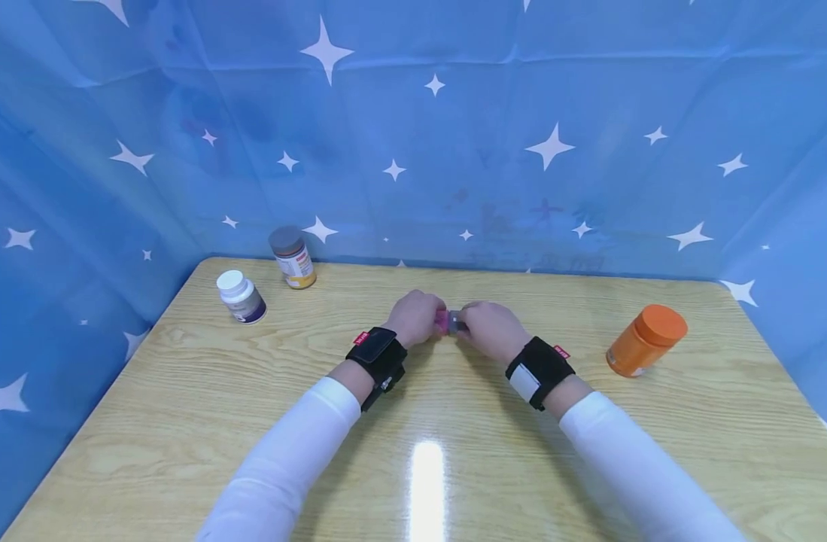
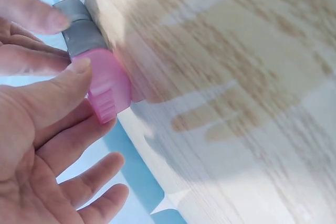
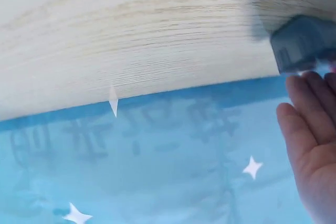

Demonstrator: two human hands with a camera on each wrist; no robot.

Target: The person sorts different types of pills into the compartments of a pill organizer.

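Between my hands, low over the wooden table (image 1: 427, 406), is a small pink-and-grey object (image 2: 109, 77); its pink part is translucent with a ridged edge, and its kind is not clear. My left hand (image 1: 416, 316) pinches the pink end between thumb and forefinger, the other fingers spread loosely. My right hand (image 1: 492, 329) pinches the grey end from the other side, as the left wrist view shows. That dark grey end (image 3: 304, 40) appears at the right edge of the right wrist view, right by my fingertips.
An orange bottle (image 1: 645, 341) stands at the right of the table. At the back left are a white-capped bottle (image 1: 242, 298) and a brown-capped jar (image 1: 294, 260). A blue curtain with white stars (image 1: 413, 143) hangs behind the table's back edge.
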